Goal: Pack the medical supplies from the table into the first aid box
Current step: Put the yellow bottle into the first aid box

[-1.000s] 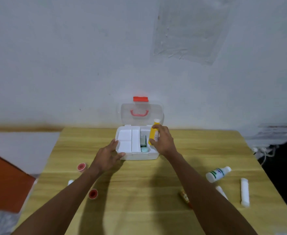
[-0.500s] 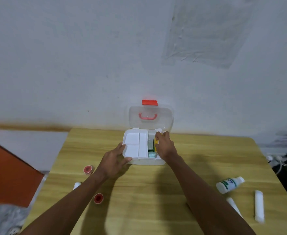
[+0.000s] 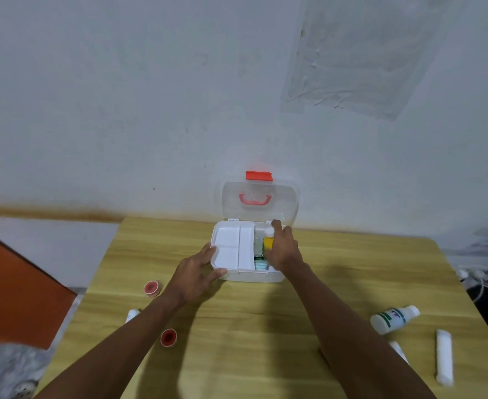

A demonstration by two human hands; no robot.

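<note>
— on the desk point(image 3: 265, 326), against the wall, what's biggest?
— the first aid box point(image 3: 248, 276), clear lid point(image 3: 260, 203) standing open with a red handle, white tray in its left half.
— and the hands?
— left hand point(image 3: 196, 276) lies open, fingers spread on the box's front left corner. right hand point(image 3: 283, 250) is curled around a yellow bottle point(image 3: 268, 243) with a white cap, down inside the right compartment.
— loose supplies?
— a white bottle point(image 3: 394, 319) lying at right, a white roll point(image 3: 444, 357) beside it, two red-cored tape rolls point(image 3: 168, 337) at left.
</note>
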